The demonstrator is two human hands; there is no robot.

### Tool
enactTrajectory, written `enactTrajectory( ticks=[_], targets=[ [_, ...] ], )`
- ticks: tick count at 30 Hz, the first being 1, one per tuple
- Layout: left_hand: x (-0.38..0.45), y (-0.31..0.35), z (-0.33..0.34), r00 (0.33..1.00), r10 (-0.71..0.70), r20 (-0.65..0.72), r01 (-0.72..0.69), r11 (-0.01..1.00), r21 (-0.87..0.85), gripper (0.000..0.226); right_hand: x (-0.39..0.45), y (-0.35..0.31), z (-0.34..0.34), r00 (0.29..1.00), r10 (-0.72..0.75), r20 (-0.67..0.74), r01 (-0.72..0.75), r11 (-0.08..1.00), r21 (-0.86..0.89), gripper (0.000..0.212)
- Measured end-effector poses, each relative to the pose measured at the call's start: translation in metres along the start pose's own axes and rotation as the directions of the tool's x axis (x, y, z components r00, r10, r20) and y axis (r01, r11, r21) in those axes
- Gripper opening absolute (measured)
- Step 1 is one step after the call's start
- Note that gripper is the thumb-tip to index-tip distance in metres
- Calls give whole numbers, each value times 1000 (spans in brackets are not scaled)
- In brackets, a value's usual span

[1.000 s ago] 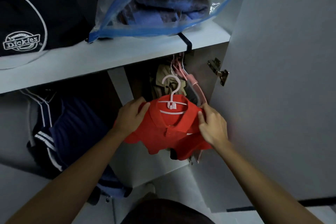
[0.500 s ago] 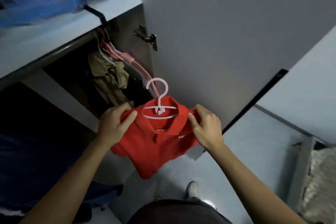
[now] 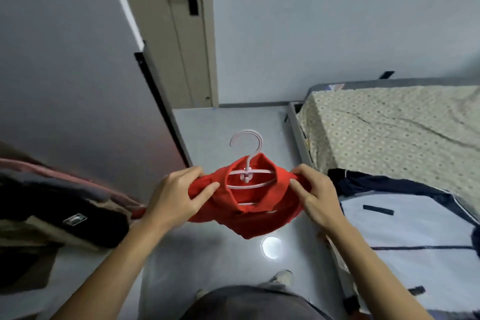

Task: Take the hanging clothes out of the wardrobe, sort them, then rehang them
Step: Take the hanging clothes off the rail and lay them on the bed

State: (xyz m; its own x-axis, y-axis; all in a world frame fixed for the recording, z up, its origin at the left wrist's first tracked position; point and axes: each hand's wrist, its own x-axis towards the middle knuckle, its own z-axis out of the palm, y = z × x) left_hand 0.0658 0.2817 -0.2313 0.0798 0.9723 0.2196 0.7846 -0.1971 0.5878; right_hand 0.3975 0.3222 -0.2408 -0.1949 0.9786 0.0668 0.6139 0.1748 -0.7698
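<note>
You pinch shirt [image 3: 249, 205] shoulders, left hand [image 3: 176, 197], right hand [image 3: 317, 197] | hanger [image 3: 246, 161] hook points away | bed [image 3: 389, 122] edge lies right, nearer right hand

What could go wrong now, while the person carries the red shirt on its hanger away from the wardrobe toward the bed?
1. Both hands, left hand and right hand, pinch only the shoulders of the red shirt, not the hanger; the hanger may slip out or tilt.
2. The hook sticks up freely and could catch the wardrobe door close on the left.
3. A light garment already lies on the bed; dropping the shirt over it could mix the sorting.
</note>
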Motion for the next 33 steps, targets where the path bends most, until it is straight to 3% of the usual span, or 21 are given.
enactTrajectory(
  ticks=[7,13,21,33],
  targets=[
    [97,101,102,969,222,113,-222,975,-9,43,-41,85,-106,955,190,-227,-189,982,30,7],
    [165,188,194,873,396,284,-389,917,-85,43,-88,145,-182,843,363,-396,-362,929,80,8],
    [236,273,300,607,617,501,-552,781,-292,30,-137,193,-214,598,580,-552,-537,802,261,10],
    [306,390,405,176,825,537,-699,488,-522,42,-163,206,-241,249,639,-728,-638,673,374,18]
  ],
)
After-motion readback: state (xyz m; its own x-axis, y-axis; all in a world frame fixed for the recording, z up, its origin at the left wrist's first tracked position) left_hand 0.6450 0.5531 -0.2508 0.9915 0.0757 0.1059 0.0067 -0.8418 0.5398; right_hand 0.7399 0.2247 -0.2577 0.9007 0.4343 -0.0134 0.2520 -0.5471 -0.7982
